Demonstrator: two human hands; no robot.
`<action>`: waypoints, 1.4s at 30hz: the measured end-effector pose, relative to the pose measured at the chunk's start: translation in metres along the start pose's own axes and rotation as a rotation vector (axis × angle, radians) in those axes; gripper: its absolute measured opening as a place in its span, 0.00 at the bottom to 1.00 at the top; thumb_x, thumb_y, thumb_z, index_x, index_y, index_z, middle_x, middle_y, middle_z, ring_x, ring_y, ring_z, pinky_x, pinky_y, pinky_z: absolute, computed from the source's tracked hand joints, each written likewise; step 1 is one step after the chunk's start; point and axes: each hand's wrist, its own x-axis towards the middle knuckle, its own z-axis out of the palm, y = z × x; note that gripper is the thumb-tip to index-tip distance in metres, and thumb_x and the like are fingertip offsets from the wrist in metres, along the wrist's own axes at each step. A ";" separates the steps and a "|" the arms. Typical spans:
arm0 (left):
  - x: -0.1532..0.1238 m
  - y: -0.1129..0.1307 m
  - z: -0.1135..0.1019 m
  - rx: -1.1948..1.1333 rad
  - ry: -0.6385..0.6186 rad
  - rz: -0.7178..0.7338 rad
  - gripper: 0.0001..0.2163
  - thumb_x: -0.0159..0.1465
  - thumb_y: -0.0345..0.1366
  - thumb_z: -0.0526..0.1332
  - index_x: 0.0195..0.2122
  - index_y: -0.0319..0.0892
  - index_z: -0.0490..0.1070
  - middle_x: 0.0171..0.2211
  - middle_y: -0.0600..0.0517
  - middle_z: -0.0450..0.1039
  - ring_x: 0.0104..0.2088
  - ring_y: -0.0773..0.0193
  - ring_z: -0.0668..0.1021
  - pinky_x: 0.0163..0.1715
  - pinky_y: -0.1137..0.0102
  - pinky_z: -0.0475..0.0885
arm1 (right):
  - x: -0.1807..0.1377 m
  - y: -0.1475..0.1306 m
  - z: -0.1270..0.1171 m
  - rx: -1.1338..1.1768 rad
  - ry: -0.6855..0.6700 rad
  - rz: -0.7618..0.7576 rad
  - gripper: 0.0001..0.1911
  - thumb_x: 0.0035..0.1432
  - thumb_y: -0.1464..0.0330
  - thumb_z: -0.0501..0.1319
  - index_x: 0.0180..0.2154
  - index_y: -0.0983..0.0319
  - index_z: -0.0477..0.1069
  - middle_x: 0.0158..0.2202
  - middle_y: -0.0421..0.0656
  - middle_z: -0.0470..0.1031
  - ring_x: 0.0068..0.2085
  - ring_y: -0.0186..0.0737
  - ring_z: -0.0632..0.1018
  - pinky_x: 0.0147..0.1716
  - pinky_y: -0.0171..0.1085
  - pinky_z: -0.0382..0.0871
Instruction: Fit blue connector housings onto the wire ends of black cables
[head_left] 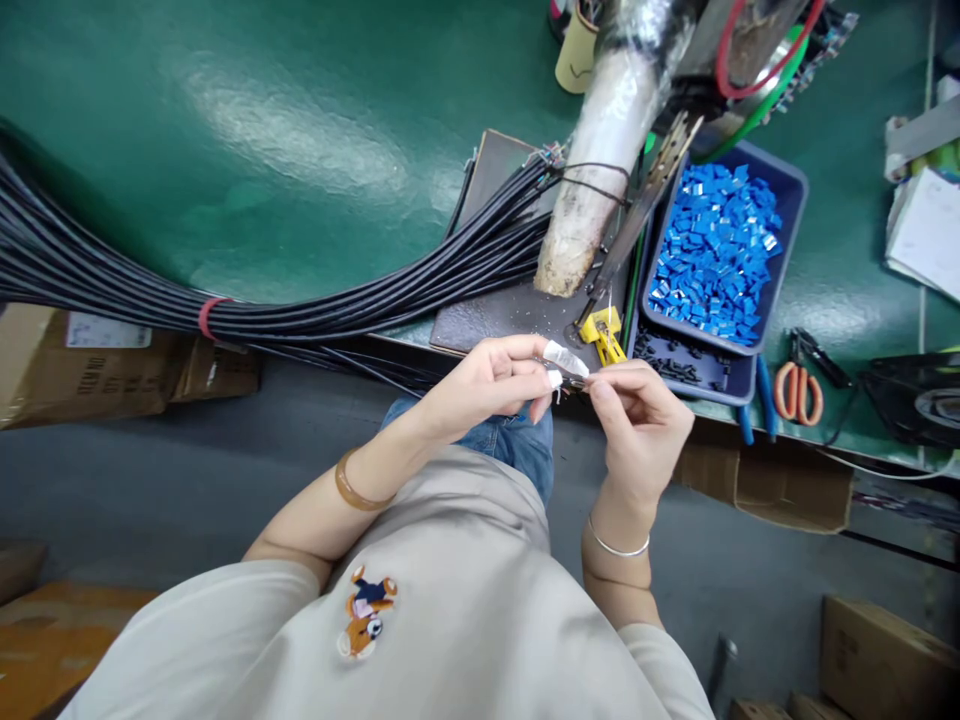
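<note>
My left hand point(499, 385) is closed in a pinch at the table's front edge, with white wraps on its finger and thumb tips. Between its fingertips are the thin wires point(571, 383) of a cable end, partly hidden by the fingers. My right hand point(641, 410) pinches the same wires from the other side, its fingertips almost touching the left ones. Just beyond the hands lies a yellow hand tool point(604, 335), perhaps a wire stripper. A thick bundle of black cables point(337, 312), tied with a red band point(211, 316), runs in from the left.
A tray of blue connectors point(716, 250) overlaps a tray of small black parts point(679, 368). Orange-handled scissors point(798, 390) lie to the right. A plastic-wrapped duct point(592, 180) hangs over a dark board point(487, 318). Cardboard boxes point(97, 370) stand below the table.
</note>
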 end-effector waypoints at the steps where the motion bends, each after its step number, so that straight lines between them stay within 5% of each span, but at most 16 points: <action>1: 0.001 0.000 0.000 0.009 0.005 0.008 0.10 0.61 0.40 0.66 0.37 0.38 0.72 0.19 0.56 0.70 0.16 0.77 0.58 0.17 0.76 0.48 | 0.000 -0.003 -0.001 -0.017 0.031 -0.011 0.05 0.59 0.64 0.67 0.32 0.58 0.77 0.30 0.41 0.74 0.31 0.35 0.73 0.26 0.35 0.63; 10: 0.002 -0.003 0.000 0.010 0.073 0.019 0.11 0.60 0.39 0.68 0.30 0.39 0.68 0.18 0.59 0.62 0.18 0.76 0.61 0.18 0.77 0.51 | -0.002 -0.001 0.001 -0.029 0.059 -0.014 0.04 0.59 0.65 0.67 0.32 0.58 0.77 0.28 0.40 0.73 0.29 0.34 0.74 0.25 0.36 0.64; 18: 0.002 0.000 0.006 0.038 0.151 0.056 0.12 0.56 0.38 0.70 0.27 0.38 0.69 0.17 0.58 0.66 0.18 0.76 0.64 0.20 0.78 0.57 | -0.005 -0.004 0.003 -0.183 0.048 -0.168 0.05 0.60 0.69 0.66 0.38 0.55 0.79 0.30 0.39 0.77 0.26 0.32 0.71 0.22 0.36 0.57; 22: 0.002 0.000 0.009 0.082 0.190 0.075 0.11 0.56 0.37 0.70 0.27 0.38 0.70 0.18 0.57 0.68 0.20 0.75 0.67 0.21 0.78 0.61 | -0.005 -0.003 0.002 -0.198 0.015 -0.229 0.07 0.60 0.69 0.65 0.40 0.52 0.80 0.30 0.39 0.78 0.30 0.35 0.75 0.24 0.36 0.62; 42: 0.003 -0.002 0.011 0.136 0.218 0.050 0.08 0.55 0.34 0.69 0.27 0.38 0.70 0.17 0.57 0.65 0.19 0.75 0.66 0.21 0.78 0.60 | -0.007 0.001 0.001 -0.205 0.020 -0.144 0.07 0.62 0.66 0.64 0.40 0.54 0.80 0.26 0.38 0.74 0.26 0.33 0.72 0.23 0.36 0.60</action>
